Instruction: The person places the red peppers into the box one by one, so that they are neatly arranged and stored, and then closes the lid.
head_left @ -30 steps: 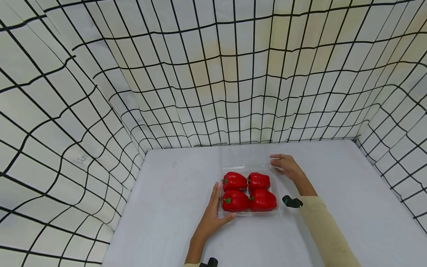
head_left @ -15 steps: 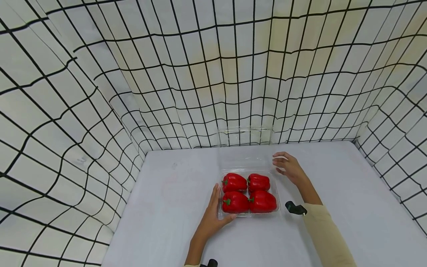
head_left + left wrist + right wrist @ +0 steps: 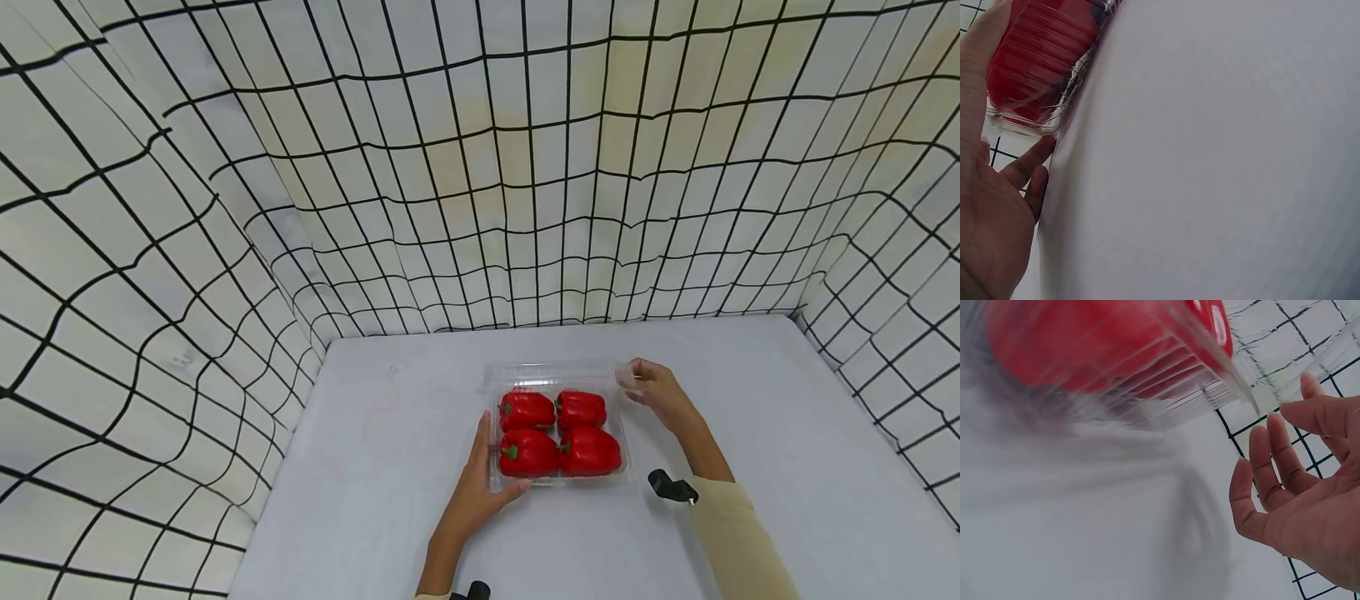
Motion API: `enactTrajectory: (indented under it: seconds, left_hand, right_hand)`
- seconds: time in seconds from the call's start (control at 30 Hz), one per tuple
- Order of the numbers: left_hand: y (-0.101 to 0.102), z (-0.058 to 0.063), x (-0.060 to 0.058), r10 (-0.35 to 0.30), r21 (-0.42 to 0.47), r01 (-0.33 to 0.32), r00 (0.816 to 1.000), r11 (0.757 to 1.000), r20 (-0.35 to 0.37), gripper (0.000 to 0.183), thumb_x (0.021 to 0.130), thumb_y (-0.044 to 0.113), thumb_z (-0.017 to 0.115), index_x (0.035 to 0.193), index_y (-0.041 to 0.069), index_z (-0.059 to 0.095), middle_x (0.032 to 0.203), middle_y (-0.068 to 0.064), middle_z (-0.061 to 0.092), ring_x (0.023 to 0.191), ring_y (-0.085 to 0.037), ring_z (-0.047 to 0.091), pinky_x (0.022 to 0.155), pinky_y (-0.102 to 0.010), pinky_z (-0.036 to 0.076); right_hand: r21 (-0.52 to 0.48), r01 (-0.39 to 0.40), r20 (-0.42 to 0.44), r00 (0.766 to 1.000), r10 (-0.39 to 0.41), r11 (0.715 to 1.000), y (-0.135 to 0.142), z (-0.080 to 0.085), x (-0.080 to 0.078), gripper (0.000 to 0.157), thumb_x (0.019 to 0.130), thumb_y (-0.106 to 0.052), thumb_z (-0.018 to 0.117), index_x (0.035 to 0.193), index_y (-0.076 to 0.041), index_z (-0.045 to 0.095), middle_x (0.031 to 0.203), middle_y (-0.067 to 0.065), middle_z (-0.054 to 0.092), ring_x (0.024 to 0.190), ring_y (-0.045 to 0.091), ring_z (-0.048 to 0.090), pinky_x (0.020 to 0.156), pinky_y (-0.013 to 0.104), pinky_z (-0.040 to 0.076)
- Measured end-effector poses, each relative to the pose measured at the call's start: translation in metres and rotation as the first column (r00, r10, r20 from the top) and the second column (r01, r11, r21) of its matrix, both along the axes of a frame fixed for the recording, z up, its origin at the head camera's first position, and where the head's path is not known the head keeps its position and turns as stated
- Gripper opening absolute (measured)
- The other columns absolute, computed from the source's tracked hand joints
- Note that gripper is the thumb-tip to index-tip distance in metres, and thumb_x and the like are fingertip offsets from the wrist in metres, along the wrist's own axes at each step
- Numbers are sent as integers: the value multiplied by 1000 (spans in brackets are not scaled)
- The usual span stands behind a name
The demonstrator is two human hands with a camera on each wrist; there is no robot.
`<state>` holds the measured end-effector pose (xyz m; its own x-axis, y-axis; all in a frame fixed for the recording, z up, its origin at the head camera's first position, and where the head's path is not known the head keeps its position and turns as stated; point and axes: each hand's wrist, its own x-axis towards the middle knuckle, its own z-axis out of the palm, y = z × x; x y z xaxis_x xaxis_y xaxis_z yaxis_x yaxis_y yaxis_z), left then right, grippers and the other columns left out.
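Several red bell peppers (image 3: 590, 452) with green stems lie in a clear plastic clamshell container (image 3: 558, 480) on the table. My left hand (image 3: 471, 492) braces its front left corner, with straight fingers along the left side and the thumb at the front edge. In the left wrist view, my left hand (image 3: 997, 212) is beside the ribbed container wall. The hinged clear lid (image 3: 555, 373) leans over the container's back. My right hand (image 3: 657, 393) pinches the lid's right corner. In the right wrist view, thumb and index finger of my right hand (image 3: 1310, 481) meet at the lid's edge.
The container sits near the middle of a white table (image 3: 375, 467). White walls covered by a black grid net (image 3: 450, 192) rise at the back and on both sides. A dark wrist mount (image 3: 672, 487) sits at the right sleeve.
The lid stood up higher half a second ago and now tilts forward and lower. My right hand, apart from the lid then, has moved slightly right and toward me, onto its corner. The left hand stays put.
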<state>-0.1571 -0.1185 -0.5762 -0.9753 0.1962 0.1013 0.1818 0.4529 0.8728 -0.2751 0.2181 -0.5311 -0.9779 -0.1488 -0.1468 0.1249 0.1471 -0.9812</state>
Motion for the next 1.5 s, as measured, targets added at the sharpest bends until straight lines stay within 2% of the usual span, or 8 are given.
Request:
enactTrajectory:
  seconds: [0.17,0.37,0.53,0.8,1.0,1.17,1.33,1.5]
  left_hand:
    - [-1,-2,1,28,12,-29,998,1000,57,117,76,50,78,158,29,-3,163,-4,22,144,-35,36,107,-62,39]
    - [-2,-3,1,40,25,-41,998,999,43,121,74,48,81,158,27,-4,165,2,13,148,-37,25,111,-64,33]
    - [-3,-3,0,30,22,-31,999,999,22,114,75,48,80,157,34,3,164,3,16,149,-34,23,110,-64,34]
    - [-5,-4,0,22,27,-23,999,999,39,111,75,45,80,157,37,6,164,8,13,151,-29,17,112,-62,32]
    - [-5,-2,1,21,31,-23,999,999,44,104,80,48,75,157,36,5,164,10,12,151,-29,18,113,-64,29]
    - [-4,-1,-1,20,54,-22,999,998,41,103,81,50,73,157,34,5,164,10,12,152,-28,15,113,-65,26]
    - [-3,-1,-1,18,60,-21,999,998,38,104,81,51,73,158,31,6,164,10,10,152,-29,13,114,-66,24]
    - [-3,-1,1,27,46,-29,999,999,37,104,80,51,73,158,30,7,165,8,9,152,-31,13,112,-68,24]
  right_hand:
    - [136,17,-55,998,-10,991,-1,-8,7,16,100,-11,51,105,-2,63,106,5,62,99,15,55,89,31,56]
    - [246,8,-178,983,37,969,-2,-16,14,14,99,-6,50,101,3,60,96,12,62,89,16,57,77,27,57]
    - [296,-3,-230,970,74,955,-5,-16,23,12,101,-6,47,104,1,57,95,14,61,86,16,56,68,24,53]
    - [272,-1,-206,977,59,962,-10,-21,52,31,104,-23,46,129,-4,48,95,14,63,85,13,59,70,26,56]
    - [172,-3,-149,988,28,985,-14,-23,85,48,105,-27,44,150,-13,33,105,17,61,86,9,55,69,25,54]
    - [77,-21,-197,980,36,997,-7,-34,101,51,103,-20,49,150,-8,31,95,6,59,77,7,53,64,23,52]
    - [-24,-118,-270,957,107,993,3,-39,115,51,98,-3,52,145,4,33,94,4,62,76,13,58,60,26,54]
    - [-28,-165,-226,962,155,986,6,-40,124,48,97,-2,54,140,7,36,94,7,62,76,15,61,58,27,54]
